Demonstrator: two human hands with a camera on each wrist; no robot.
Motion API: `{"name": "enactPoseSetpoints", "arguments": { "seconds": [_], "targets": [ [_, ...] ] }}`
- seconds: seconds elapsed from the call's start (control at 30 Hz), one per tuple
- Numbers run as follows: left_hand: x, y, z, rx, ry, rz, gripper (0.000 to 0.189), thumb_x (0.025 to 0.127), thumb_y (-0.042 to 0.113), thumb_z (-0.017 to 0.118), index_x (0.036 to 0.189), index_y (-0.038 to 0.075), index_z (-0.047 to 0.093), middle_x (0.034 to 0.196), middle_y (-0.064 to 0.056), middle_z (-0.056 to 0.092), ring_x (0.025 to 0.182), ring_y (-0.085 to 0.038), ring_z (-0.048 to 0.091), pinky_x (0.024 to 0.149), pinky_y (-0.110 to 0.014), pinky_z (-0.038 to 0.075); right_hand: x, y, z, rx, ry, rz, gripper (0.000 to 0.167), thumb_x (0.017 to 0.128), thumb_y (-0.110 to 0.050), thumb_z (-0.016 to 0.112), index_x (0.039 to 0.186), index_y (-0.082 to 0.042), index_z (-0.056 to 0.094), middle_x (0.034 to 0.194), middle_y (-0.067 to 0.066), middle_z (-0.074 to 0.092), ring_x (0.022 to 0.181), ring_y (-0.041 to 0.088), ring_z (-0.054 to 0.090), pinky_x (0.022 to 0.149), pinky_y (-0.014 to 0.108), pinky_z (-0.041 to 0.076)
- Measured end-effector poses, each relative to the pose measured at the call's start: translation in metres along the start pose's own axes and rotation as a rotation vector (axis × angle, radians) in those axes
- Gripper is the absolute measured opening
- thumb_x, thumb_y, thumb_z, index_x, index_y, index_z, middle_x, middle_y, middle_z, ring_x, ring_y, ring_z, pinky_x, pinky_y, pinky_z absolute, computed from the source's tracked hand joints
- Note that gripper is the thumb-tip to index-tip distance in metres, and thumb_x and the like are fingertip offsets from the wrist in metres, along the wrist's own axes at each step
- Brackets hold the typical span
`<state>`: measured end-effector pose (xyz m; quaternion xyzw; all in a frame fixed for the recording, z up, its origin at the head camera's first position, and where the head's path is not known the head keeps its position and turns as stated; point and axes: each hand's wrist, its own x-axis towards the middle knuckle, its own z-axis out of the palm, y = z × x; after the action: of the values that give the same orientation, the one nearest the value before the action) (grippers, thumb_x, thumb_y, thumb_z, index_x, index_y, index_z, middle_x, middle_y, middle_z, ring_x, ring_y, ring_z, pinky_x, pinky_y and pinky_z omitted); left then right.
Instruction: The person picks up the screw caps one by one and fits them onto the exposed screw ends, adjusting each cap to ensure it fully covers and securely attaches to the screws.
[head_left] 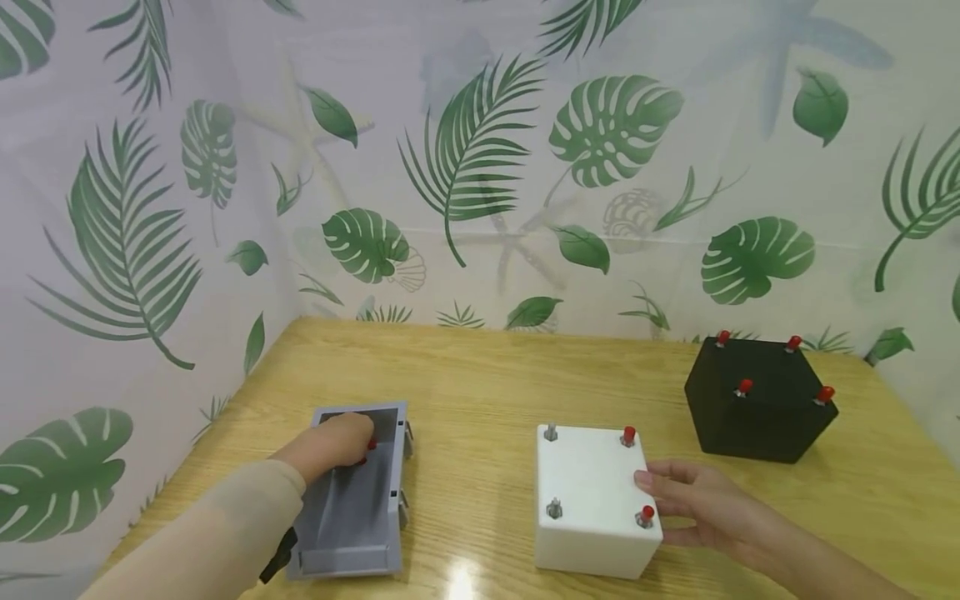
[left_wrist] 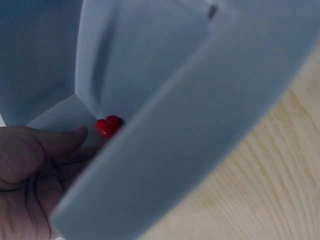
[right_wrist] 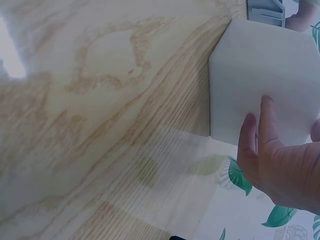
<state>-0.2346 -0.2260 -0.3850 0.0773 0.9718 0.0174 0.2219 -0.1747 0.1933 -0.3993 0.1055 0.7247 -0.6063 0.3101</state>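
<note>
My left hand point(head_left: 341, 439) reaches down into a grey plastic bin point(head_left: 397, 492). Small red caps point(left_wrist: 109, 126) lie inside, just beyond the tips of its extended thumb and fingers in the left wrist view. My right hand point(head_left: 701, 504) rests against the right side of a white box point(head_left: 588, 475), thumb at the top edge. Its fingers lie fairly straight along the box's side in the right wrist view. On the box top, two bare metal toggle-like posts point(head_left: 551, 432) stand at left, and two posts with red caps point(head_left: 628, 435) stand at right.
Behind my right hand, a black box point(head_left: 757, 408) with several red-capped posts on top stands at the back right. The wooden table point(head_left: 465, 375) meets a leaf-patterned cloth point(head_left: 480, 283) at the back and left.
</note>
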Motion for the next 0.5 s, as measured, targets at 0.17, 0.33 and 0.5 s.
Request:
{"name": "enactPoseSetpoints", "arguments": {
  "seconds": [0.17,0.33,0.5],
  "targets": [
    [0.003,-0.002,0.003,0.004,0.054,0.012,0.016,0.089,0.0,0.058,0.074,0.001,0.055,0.069,-0.009,0.053,0.059,-0.017,0.046,0.052,-0.027,0.039,0.001,0.0,0.0,0.013,-0.008,-0.002,0.077,0.092,-0.041,0.06,0.138,0.01,0.026,0.129,0.022,0.048,0.101,0.024,0.06,0.085,0.047,0.055],
    [0.004,-0.005,0.01,0.008,0.114,0.014,0.014,0.087,-0.002,0.059,0.074,0.002,0.055,0.072,-0.009,0.055,0.062,-0.019,0.048,0.055,-0.032,0.044,0.001,0.001,0.0,0.019,-0.007,0.003,0.077,0.091,-0.041,0.061,0.138,0.01,0.026,0.129,0.021,0.048,0.101,0.023,0.06,0.085,0.047,0.055],
    [0.006,-0.005,0.012,-0.022,0.103,0.001,0.016,0.09,-0.003,0.053,0.076,0.003,0.055,0.072,-0.008,0.054,0.063,-0.019,0.049,0.057,-0.031,0.045,0.002,0.001,0.0,0.038,-0.014,-0.003,0.076,0.091,-0.039,0.061,0.137,0.01,0.026,0.127,0.02,0.051,0.1,0.022,0.061,0.085,0.047,0.054]
  ]
}}
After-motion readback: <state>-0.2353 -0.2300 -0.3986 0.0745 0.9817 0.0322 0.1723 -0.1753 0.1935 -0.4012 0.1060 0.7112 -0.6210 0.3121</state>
